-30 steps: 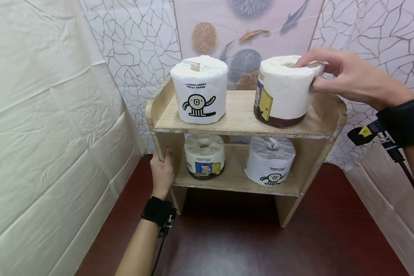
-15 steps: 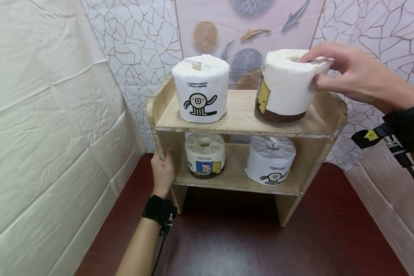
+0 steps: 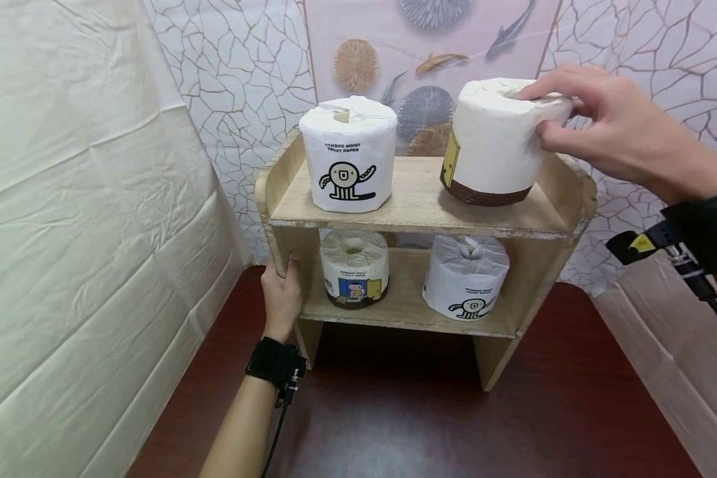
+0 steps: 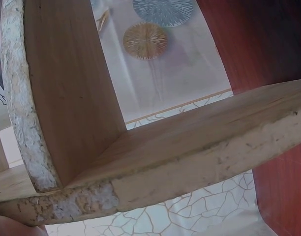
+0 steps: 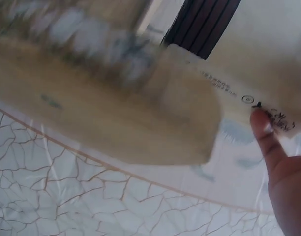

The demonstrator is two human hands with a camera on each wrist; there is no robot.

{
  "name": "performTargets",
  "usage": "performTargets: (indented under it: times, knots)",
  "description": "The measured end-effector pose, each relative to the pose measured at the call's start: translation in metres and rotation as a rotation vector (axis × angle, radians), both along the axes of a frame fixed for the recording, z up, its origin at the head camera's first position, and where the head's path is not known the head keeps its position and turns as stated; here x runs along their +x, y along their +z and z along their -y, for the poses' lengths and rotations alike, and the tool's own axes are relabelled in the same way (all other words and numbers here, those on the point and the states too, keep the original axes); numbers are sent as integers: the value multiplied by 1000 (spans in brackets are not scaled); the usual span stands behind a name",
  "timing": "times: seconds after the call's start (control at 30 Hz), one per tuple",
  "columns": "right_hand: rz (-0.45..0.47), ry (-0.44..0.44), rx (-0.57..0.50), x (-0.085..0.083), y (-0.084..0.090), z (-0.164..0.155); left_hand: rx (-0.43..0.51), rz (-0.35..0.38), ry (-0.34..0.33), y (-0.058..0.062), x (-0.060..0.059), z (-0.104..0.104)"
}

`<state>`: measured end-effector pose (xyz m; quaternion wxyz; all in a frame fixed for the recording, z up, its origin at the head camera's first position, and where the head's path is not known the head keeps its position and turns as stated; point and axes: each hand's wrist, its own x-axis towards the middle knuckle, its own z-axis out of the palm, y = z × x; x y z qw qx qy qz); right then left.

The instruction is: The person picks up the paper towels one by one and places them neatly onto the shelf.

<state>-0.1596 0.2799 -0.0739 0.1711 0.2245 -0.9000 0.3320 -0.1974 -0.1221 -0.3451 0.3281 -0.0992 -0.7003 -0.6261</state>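
1. Lower left of centre in the head view: my left hand (image 3: pixel 281 299) is gripping the left side panel of the little wooden shelf (image 3: pixel 418 199), fingers curled round its front edge. The shelf sits on the dark red desk (image 3: pixel 394 425).
2. Top shelf, left: a wrapped roll with the cartoon critter (image 3: pixel 348 154), standing upright.
3. Bottom shelf: a brown-banded roll (image 3: pixel 354 268) on the left and another critter roll (image 3: pixel 466 277) on the right, near each other but apart.
4. Upper right of the frame: my right hand (image 3: pixel 609 129) is pinching the toilet paper roll (image 3: pixel 492 143) at its top rim, fingers (image 3: pixel 544 85) over the top and thumb against the side. It looks tilted, and I can't tell if its base is touching the top shelf's right end.
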Motion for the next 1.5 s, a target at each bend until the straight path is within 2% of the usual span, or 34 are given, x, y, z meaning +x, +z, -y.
performTargets:
  times: [0.27, 0.53, 0.73, 0.9, 1.07, 1.23, 1.5]
  knots:
    - [-75, -132, 65, 5, 5, 25, -11, 7, 5, 2, 2, 0]
    - [-160, -138, 172, 5, 4, 38, -19, 39, -1, 1, 2, 1]
    - [-202, -122, 174, 3, 0, 42, -13, 47, -3, -15, -15, 6]
    - [-173, -170, 208, 5, -3, 44, -20, 27, 0, -23, -23, 8]
    - [-170, -228, 211, 10, -3, 51, -41, -6, 1, -22, -24, 8]
    - [-152, -247, 210, 15, -2, 58, -53, -15, 6, -22, -23, 9]
    - [-158, -241, 375, 14, -6, 65, -61, -12, 29, -23, -21, 8]
